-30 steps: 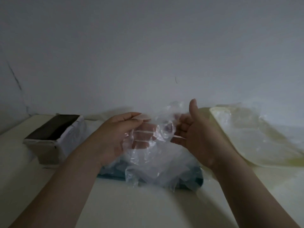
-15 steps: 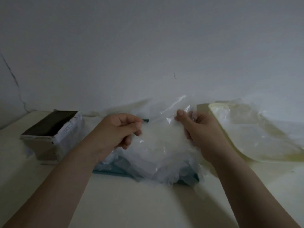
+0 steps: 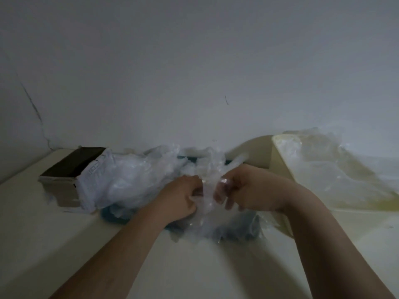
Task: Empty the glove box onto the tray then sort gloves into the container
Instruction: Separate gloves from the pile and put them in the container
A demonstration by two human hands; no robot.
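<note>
Two hands are working one clear glove (image 3: 208,192) just above the heap on the teal tray (image 3: 113,216). The left hand (image 3: 183,199) is curling its fingers round one side of the film and the right hand (image 3: 252,190) is pinching the other. Each grip is therefore closing on that glove, with the hands nearly touching.

The glove box (image 3: 71,169) is standing on the desk (image 3: 64,244) at the left with its dark mouth facing up. Nothing is showing inside it, so the emptying step is looking done, though the inside is too dark to be sure. A loose pile of gloves (image 3: 133,182) is lying over the tray, leaning against the box side and hiding most of the tray's surface.

At the right, the cream container (image 3: 278,167) is holding some crumpled sorted gloves (image 3: 319,165). I am judging the sorting as under way but far from finished. Most of the gloves are waiting on the tray, and the one in hand is not yet in the container.
</note>
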